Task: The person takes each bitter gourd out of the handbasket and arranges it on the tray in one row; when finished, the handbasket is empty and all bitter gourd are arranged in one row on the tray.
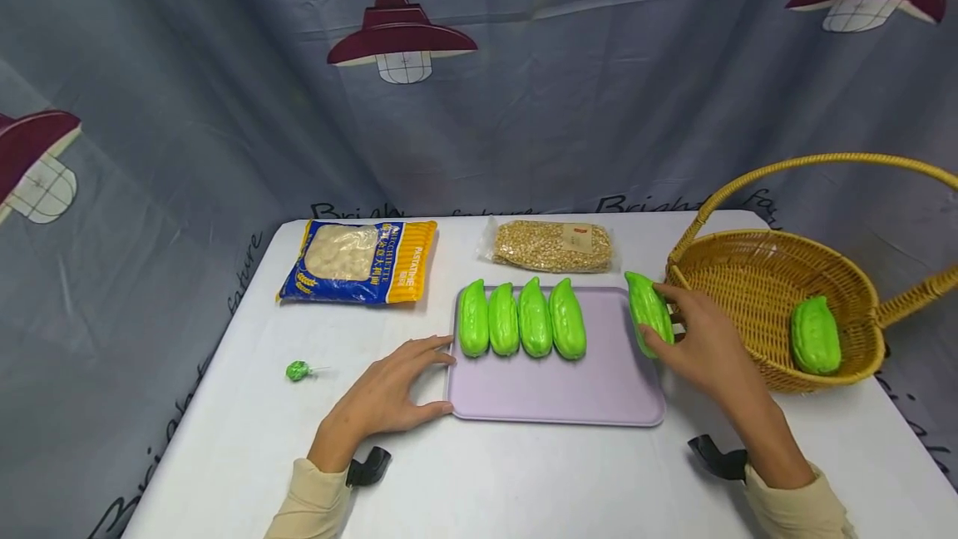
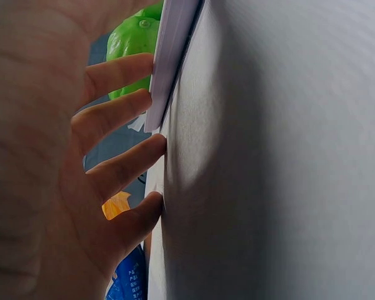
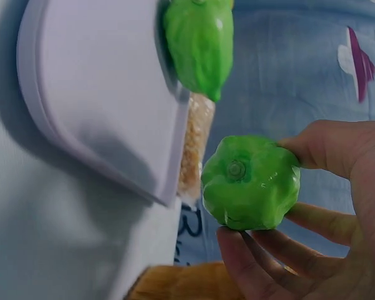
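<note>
My right hand (image 1: 703, 343) grips a green bitter melon (image 1: 648, 313) between thumb and fingers, over the right edge of the lilac tray (image 1: 554, 393). In the right wrist view that bitter melon (image 3: 250, 181) shows its stem end and is apart from the tray. Several more bitter melons (image 1: 534, 318) lie side by side, upright in the view, on the tray's left half. At the tray's left edge rests my left hand (image 1: 392, 389), fingers spread and holding nothing; its fingertips touch the rim (image 2: 169, 56) in the left wrist view. Another bitter melon (image 1: 816, 335) sits inside the wicker basket (image 1: 756, 273).
The basket, with its tall arched handle (image 1: 823, 158), stands right of the tray. Behind the tray lies a clear bag of grains (image 1: 550, 246). A blue and yellow pasta bag (image 1: 359, 262) is at the back left, and a green-wrapped lollipop (image 1: 298, 370) lies left of my left hand.
</note>
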Available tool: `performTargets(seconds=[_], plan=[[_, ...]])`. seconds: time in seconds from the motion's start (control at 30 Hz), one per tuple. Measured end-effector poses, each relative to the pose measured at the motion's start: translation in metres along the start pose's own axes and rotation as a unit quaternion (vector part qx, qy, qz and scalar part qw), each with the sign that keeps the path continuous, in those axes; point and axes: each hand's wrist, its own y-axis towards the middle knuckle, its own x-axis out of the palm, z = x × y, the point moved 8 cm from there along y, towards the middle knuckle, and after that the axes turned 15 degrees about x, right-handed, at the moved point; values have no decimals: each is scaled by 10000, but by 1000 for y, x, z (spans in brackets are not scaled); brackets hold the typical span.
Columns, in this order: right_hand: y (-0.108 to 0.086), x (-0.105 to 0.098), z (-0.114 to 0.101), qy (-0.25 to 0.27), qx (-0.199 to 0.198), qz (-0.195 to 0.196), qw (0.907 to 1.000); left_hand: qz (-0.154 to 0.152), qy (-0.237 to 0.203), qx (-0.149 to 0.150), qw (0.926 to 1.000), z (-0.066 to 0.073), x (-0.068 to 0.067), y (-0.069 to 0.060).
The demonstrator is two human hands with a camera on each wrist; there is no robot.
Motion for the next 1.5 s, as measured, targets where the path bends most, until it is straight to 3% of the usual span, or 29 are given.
performTargets(seconds=[0.33, 0.7, 1.07, 1.5], plan=[[4, 30, -8, -69, 129, -575, 9982, -5, -71, -41, 10000, 0, -2, -2], [10, 53, -15, -359, 158, -742, 9965, -45, -40, -45, 10000, 0, 0, -1], [14, 62, -20, -277, 47, -711, 9971, -84, -12, -103, 9999, -1, 0, 0], [18, 74, -24, -168, 347, -842, 9957, 22, 52, -27, 10000, 0, -1, 0]])
